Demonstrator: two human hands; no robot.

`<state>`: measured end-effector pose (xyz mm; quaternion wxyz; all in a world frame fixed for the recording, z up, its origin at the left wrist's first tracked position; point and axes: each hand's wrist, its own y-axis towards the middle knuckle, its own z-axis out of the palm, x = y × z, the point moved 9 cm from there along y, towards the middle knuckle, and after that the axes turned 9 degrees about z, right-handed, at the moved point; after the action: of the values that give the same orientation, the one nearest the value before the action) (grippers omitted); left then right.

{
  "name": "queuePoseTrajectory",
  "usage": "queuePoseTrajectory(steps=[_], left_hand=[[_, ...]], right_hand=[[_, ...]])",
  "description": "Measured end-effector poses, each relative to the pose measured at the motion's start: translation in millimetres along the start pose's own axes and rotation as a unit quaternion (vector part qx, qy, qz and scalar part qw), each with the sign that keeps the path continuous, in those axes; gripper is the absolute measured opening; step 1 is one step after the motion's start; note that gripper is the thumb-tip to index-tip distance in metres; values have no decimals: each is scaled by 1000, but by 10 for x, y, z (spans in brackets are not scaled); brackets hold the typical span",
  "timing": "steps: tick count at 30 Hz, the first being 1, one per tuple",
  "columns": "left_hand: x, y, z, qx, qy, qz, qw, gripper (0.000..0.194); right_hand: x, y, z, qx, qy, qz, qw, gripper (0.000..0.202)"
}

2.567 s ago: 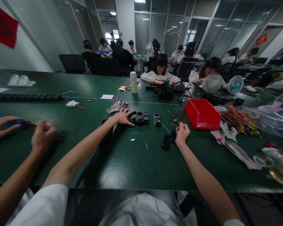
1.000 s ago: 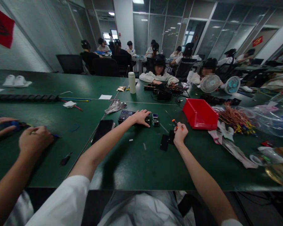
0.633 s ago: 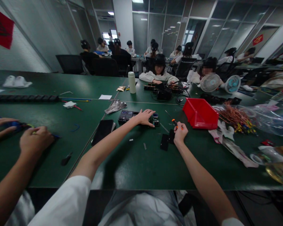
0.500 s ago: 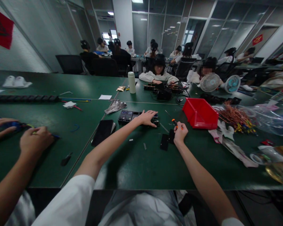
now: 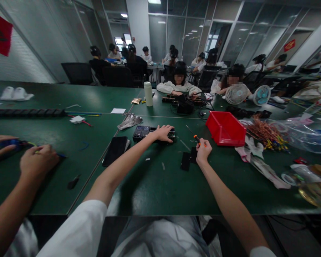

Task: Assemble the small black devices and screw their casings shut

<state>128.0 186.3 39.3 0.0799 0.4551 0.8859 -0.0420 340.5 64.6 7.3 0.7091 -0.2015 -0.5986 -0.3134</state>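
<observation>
On the green table lies a black multi-section power strip (image 5: 141, 132), its right part partly covered by my left hand (image 5: 163, 133). The fingers of this hand reach over the strip's far side, and the thumb is at its near side. My right hand (image 5: 203, 150) is closed around the orange-and-black handle of a screwdriver (image 5: 196, 137). Its thin shaft points away and to the left, apart from the strip. Just left of and below my right hand lie black flat plates (image 5: 186, 161). A clear thin strip (image 5: 185, 144) lies between the two hands.
A red bin (image 5: 226, 130) stands right of my right hand, with gloves (image 5: 254, 150) and copper wires (image 5: 264, 132) beyond. At left are a black phone (image 5: 115, 151), a grey glove (image 5: 130, 122) and a bottle (image 5: 148, 94). A co-worker's hands (image 5: 39, 160) work at far left.
The right end of the power strip has shifted slightly left together with my left hand, whose fingers are more bent. My right hand keeps the screwdriver in nearly the same place.
</observation>
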Motion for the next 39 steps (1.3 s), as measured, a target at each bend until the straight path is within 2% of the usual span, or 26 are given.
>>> queuePoseTrajectory(steps=[4,7,10,12,13,15,17,20,25,31,35,39], left_hand=[[-3,-11,4,13,2,6,1000,90],[-46,-61,-30,-1,23,0,1000,88],[-180,-209,-168,-77,67,10,995,81],[-316,-361,-227,-124,81,39,988,59],[-366,-440,-218,-132,84,47,986,46],[-426,-572,-108,-106,88,54,989,31],[-440,-673,22,-78,90,44,992,28],[-455,-732,130,-78,92,30,992,32],[-484,-632,227,-66,88,6,994,32],[-573,-547,267,-66,82,7,994,33],[-751,-428,328,-58,71,20,996,30],[-965,-188,372,-54,64,27,996,25]], right_hand=[[-7,0,45,25,-1,9,1000,34],[15,-13,91,48,-7,2,999,32],[59,-38,119,61,-14,-15,998,32],[76,-52,124,63,-18,-20,998,32],[80,-56,124,62,-21,-21,998,32],[87,-60,121,60,-29,-22,998,32],[94,-62,120,59,-35,-25,997,32],[107,-66,118,62,-36,-30,997,31],[129,-65,81,48,-38,-34,998,30],[145,-65,74,47,-39,-43,997,29],[155,-67,71,40,-37,-47,997,29],[170,-70,68,34,-34,-47,998,29]])
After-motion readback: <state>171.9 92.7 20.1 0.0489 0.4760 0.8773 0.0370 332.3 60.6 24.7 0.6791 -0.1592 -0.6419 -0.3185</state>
